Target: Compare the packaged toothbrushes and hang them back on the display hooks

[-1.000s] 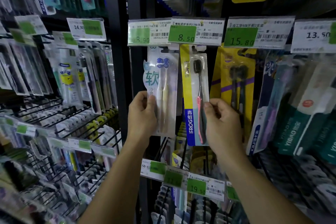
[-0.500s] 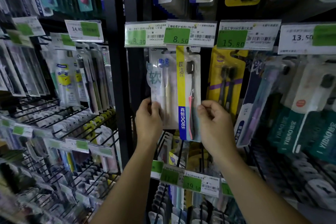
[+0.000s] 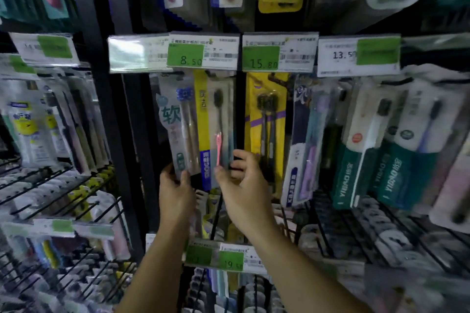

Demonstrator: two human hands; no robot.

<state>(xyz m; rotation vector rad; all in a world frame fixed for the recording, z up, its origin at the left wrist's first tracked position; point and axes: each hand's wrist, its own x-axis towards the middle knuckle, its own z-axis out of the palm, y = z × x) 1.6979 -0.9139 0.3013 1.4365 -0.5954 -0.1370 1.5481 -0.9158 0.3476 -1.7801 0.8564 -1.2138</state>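
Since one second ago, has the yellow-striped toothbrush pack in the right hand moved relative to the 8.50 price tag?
Yes. The yellow-striped pack has gone up and left: its top now sits tucked right under the 8.50 price tag, and it overlaps the white two-brush pack. The right hand grips its bottom.

Both forearms bare, seemingly no sleeves visible.

We note a green price tag [image 3: 186,54] reading 8.50, with a second tag [image 3: 262,58] reading 15.80 just to its right and a white tag [image 3: 340,56] reading 13.5 further right. Below the 15.80 tag hangs a yellow pack [image 3: 256,119] with two dark brushes. Teal boxes [image 3: 391,175] hang at right. Black wire hooks [image 3: 50,201] jut out lower left.
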